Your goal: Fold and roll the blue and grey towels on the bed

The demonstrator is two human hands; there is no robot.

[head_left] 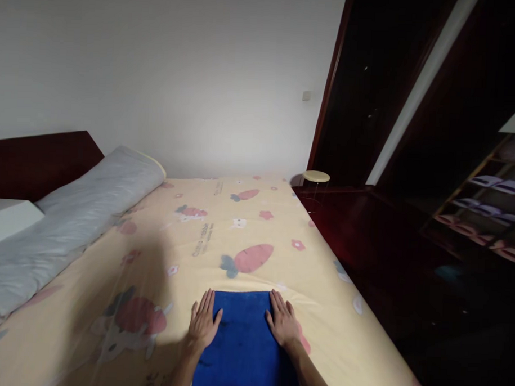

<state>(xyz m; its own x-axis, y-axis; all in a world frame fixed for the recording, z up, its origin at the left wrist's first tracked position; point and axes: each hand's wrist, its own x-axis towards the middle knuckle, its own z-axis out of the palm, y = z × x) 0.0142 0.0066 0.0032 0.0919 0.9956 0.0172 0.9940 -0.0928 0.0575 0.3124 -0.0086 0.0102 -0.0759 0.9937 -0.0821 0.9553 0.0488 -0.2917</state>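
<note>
A blue cloth, which looks like a towel, lies flat on the bed at the bottom middle, its near end cut off by the frame. My left hand rests flat along its left edge near the far corner, fingers stretched forward and thumb on the cloth. Along the right edge lies my right hand, also flat, with its fingers at the far right corner. Neither hand grips anything. Under the cloth spreads a cream bedsheet printed with carrots, rabbits and flowers.
A long grey pillow or rolled bedding lies at the left by the dark headboard, beside a white box. Past the bed's right edge stand a round stool and a rack of slippers. A dark door is behind.
</note>
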